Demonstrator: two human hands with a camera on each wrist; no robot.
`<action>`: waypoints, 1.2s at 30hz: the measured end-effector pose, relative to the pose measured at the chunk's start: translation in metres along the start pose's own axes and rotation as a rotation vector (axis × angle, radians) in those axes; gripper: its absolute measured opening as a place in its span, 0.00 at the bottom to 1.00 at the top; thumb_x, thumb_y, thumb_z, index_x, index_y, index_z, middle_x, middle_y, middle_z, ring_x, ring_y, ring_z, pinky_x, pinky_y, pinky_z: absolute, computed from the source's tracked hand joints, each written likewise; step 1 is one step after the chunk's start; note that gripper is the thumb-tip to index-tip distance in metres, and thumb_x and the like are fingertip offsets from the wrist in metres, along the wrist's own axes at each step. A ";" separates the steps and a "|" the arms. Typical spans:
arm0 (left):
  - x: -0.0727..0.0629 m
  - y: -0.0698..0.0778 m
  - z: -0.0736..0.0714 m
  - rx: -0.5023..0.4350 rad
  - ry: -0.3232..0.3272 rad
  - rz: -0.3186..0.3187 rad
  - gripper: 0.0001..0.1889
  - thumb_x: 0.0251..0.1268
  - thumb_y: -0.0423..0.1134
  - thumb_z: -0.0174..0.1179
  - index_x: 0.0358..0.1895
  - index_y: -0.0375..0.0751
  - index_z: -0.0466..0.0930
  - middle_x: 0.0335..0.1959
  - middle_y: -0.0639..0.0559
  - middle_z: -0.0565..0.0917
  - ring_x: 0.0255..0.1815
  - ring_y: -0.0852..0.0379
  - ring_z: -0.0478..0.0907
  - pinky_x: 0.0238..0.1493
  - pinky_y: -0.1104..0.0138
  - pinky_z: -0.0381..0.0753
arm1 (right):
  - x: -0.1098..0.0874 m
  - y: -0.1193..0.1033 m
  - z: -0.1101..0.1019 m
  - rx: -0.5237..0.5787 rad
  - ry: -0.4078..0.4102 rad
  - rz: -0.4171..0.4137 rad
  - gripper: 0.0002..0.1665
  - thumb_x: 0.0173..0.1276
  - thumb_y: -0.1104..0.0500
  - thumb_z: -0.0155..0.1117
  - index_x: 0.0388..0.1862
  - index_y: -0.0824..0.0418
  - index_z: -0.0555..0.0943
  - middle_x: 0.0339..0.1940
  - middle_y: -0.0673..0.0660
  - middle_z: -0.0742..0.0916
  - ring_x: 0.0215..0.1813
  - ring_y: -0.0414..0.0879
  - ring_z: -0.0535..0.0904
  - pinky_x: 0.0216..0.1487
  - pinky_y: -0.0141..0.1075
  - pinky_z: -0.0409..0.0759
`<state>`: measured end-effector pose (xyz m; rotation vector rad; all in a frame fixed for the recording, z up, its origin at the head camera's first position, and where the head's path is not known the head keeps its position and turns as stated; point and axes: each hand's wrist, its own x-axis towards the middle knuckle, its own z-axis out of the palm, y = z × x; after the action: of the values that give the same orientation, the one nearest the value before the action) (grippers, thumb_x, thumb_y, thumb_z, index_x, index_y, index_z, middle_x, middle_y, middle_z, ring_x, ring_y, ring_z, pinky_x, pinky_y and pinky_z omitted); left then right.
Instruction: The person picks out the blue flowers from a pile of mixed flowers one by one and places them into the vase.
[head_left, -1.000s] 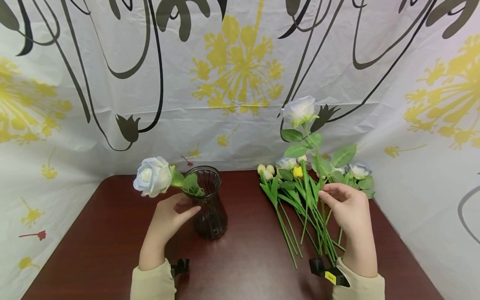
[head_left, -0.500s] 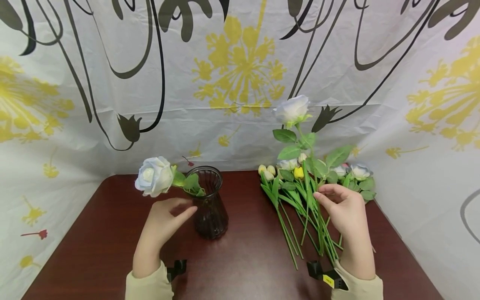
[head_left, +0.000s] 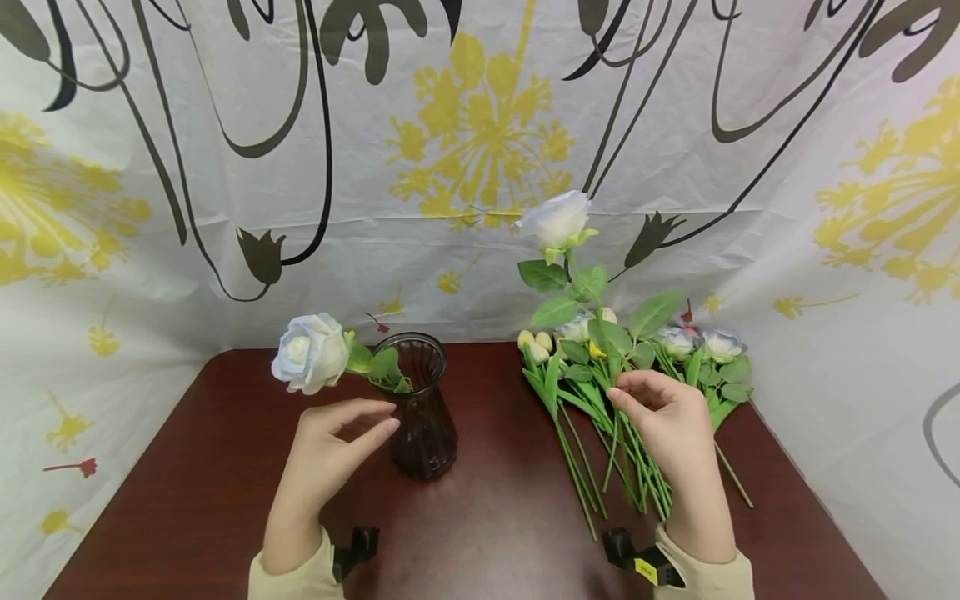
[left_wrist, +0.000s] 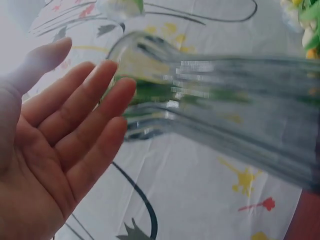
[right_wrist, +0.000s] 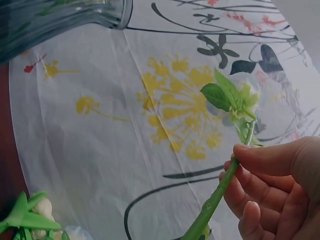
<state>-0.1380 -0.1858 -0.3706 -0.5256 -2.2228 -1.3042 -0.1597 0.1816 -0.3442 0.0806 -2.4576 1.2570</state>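
Note:
My right hand [head_left: 670, 429] pinches the green stem [right_wrist: 216, 195] of a pale blue-white rose [head_left: 557, 222] between thumb and fingertips. The rose stands upright above the pile, its leaves spreading over the flowers behind. My left hand [head_left: 330, 454], fingers extended and holding nothing, is beside the dark ribbed glass vase [head_left: 423, 437]. Another pale blue rose [head_left: 309, 353] leans out of the vase to the left over its rim. Through the glass in the left wrist view, a green stem [left_wrist: 150, 91] shows blurred.
Several flowers lie at the right of the dark red table [head_left: 487, 533]: cream tulips [head_left: 536, 345], more pale roses [head_left: 722, 344] and a bunch of green stems [head_left: 581, 467]. A patterned white cloth [head_left: 480, 283] hangs behind the table and along both sides.
My right hand has moved left with the rose, away from the right end of the pile. My left hand has drawn slightly left and down from the vase's neck.

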 end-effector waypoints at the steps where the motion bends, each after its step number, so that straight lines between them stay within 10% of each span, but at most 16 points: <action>1: 0.000 0.001 0.002 -0.025 0.012 0.011 0.12 0.48 0.25 0.72 0.38 0.40 0.88 0.33 0.53 0.87 0.36 0.63 0.82 0.31 0.71 0.78 | 0.000 -0.001 0.002 0.006 -0.001 -0.010 0.07 0.62 0.61 0.70 0.38 0.62 0.86 0.32 0.55 0.87 0.31 0.37 0.80 0.31 0.29 0.76; 12: 0.003 0.012 0.015 -0.313 0.040 0.084 0.14 0.50 0.18 0.67 0.42 0.25 0.82 0.32 0.40 0.85 0.32 0.56 0.84 0.33 0.72 0.81 | -0.007 -0.015 0.019 0.066 -0.027 -0.121 0.04 0.60 0.67 0.71 0.35 0.62 0.86 0.30 0.52 0.87 0.29 0.37 0.80 0.29 0.30 0.76; 36: 0.005 0.023 0.026 -0.573 0.020 0.088 0.17 0.57 0.20 0.62 0.51 0.19 0.75 0.44 0.37 0.83 0.44 0.49 0.82 0.43 0.63 0.82 | -0.020 -0.031 0.048 0.191 -0.100 -0.187 0.08 0.55 0.67 0.74 0.31 0.56 0.86 0.28 0.45 0.86 0.25 0.42 0.79 0.26 0.34 0.78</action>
<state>-0.1354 -0.1521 -0.3626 -0.7960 -1.7653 -1.8882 -0.1494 0.1226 -0.3523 0.4230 -2.3403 1.4291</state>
